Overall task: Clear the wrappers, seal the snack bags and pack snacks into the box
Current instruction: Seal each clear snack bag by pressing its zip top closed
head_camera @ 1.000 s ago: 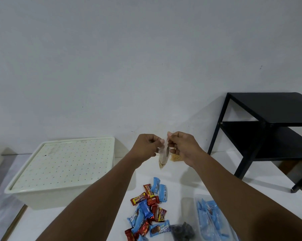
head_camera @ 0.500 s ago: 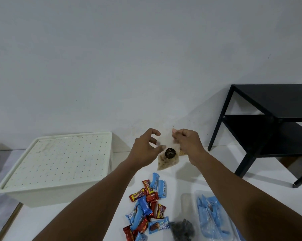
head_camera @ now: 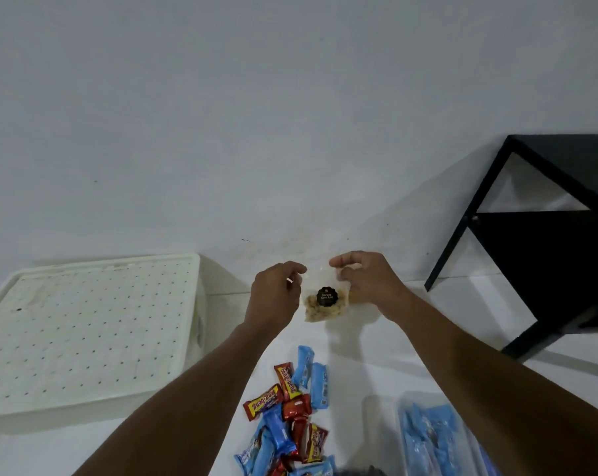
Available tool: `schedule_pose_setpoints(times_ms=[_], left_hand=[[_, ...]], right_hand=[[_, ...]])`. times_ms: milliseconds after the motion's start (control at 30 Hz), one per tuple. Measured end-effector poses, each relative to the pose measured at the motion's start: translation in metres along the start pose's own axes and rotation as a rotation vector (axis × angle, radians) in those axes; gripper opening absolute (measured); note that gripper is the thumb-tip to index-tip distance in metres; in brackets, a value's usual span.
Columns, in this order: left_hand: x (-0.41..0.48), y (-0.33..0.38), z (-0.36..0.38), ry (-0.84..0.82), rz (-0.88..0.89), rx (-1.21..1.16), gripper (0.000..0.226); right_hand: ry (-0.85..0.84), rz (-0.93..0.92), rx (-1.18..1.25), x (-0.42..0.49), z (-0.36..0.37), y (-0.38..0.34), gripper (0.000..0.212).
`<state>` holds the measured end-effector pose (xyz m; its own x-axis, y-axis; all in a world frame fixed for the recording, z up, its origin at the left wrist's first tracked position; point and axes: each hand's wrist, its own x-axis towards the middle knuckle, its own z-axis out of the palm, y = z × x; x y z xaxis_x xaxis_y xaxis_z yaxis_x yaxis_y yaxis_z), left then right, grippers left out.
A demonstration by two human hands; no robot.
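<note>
Since second before, hands moved apart; bag (head_camera: pixel 326 305) turned flat-on, black sticker now facing camera. Left hand (head_camera: pixel 275 298) pinched bag's clear top edge at left, fingers curled. Right hand (head_camera: pixel 371 281) pinched top edge at right. Bag hung between them above table (head_camera: pixel 376 355), right of lidded box (head_camera: pixel 84 334), beyond candy pile (head_camera: pixel 290 403).

Dim, flat light; soft shadows; slight blur; wide-angle bending at edges.
</note>
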<state>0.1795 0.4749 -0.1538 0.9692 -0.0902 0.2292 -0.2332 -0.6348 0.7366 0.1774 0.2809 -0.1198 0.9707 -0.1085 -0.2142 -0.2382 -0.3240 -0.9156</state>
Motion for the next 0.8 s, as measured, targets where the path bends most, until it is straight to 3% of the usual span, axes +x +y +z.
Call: schedule_pose_setpoints(times_ms=[433, 633, 800], left_hand=[[0.061, -0.07, 0.079, -0.118, -0.244, -0.047, 0.03], [0.049, -0.072, 0.076, -0.229, -0.207, -0.001, 0.048], [0.018, -0.055, 0.054, -0.294, -0.219, 0.039, 0.045]], right_hand=[[-0.061, 0.12, -0.104, 0.104, 0.02, 0.059, 0.024], [-0.011, 0.05, -0.163, 0.102, 0.023, 0.072, 0.037], [-0.011, 0.086, -0.086, 0.062, 0.018, 0.071, 0.027]])
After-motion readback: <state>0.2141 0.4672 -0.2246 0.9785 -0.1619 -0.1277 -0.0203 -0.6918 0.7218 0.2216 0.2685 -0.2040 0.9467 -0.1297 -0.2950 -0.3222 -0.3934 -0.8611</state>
